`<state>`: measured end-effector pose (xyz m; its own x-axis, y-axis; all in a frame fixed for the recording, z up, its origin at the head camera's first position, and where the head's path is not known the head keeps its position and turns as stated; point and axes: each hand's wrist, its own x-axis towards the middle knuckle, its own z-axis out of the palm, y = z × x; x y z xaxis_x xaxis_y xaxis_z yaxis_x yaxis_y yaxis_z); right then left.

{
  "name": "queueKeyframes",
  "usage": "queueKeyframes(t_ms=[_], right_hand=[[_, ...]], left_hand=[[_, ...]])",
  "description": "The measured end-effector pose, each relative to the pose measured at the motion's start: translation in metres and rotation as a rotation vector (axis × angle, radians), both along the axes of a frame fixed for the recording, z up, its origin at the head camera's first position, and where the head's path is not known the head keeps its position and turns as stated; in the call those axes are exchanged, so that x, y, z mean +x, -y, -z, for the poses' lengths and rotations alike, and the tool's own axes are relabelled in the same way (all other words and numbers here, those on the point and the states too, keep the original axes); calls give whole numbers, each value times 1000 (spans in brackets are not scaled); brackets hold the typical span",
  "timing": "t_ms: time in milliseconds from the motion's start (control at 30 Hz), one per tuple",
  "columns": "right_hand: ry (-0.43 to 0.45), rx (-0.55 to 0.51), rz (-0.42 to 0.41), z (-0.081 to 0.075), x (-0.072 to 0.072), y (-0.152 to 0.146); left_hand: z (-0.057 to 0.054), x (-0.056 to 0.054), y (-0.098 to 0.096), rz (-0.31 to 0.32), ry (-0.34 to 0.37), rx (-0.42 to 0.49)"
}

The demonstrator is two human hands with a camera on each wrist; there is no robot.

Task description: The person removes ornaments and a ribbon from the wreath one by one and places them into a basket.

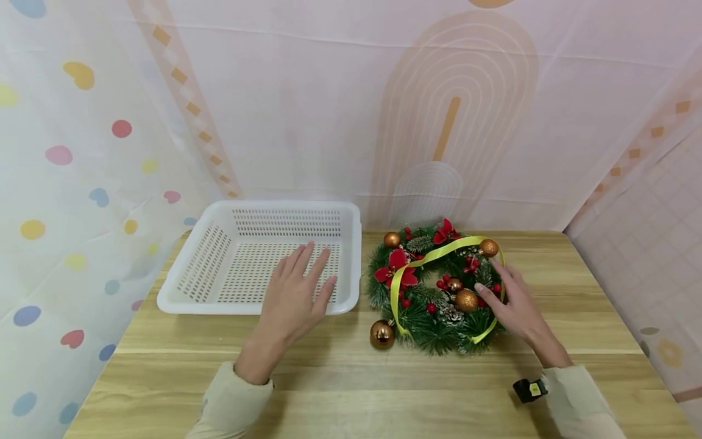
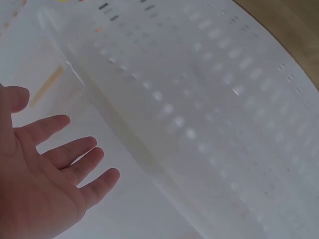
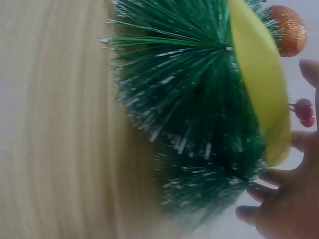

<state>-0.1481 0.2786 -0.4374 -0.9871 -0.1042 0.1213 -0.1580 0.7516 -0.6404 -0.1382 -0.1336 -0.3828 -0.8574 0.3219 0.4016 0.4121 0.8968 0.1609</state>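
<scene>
A green Christmas wreath (image 1: 439, 334) lies on the wooden table, decked with red flowers, berries, a pine cone and copper-coloured balls. Loosely across it runs a yellow ribbon (image 1: 446, 249), which also shows large in the right wrist view. My right hand (image 1: 518, 305) is at the wreath's right side, thumb and fingers apart, fingertips right at the ribbon and greenery. To the left stands a white plastic basket (image 1: 181, 299) with a perforated bottom and walls. Over its front right part my left hand (image 1: 293, 299) hovers, fingers spread, holding nothing.
A shiny copper ball (image 1: 381, 335) sits at the wreath's front left edge. The black device (image 1: 529, 390) is beside the right sleeve. Behind the table (image 1: 351, 390) hangs a patterned cloth backdrop (image 1: 307, 122), close to the basket's back rim.
</scene>
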Motion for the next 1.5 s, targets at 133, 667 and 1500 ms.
queueKeyframes(t_ms=[133, 667, 1500], right_hand=[[-8, -14, -12, 6, -1, 0], [30, -33, 11, 19, -11, 2], [50, 0, 66, 32, -13, 5]], left_hand=[[-2, 0, -15, 41, 13, 8], [2, -5, -82, 198, 59, 9], [19, -7, -163, 416, 283, 199]])
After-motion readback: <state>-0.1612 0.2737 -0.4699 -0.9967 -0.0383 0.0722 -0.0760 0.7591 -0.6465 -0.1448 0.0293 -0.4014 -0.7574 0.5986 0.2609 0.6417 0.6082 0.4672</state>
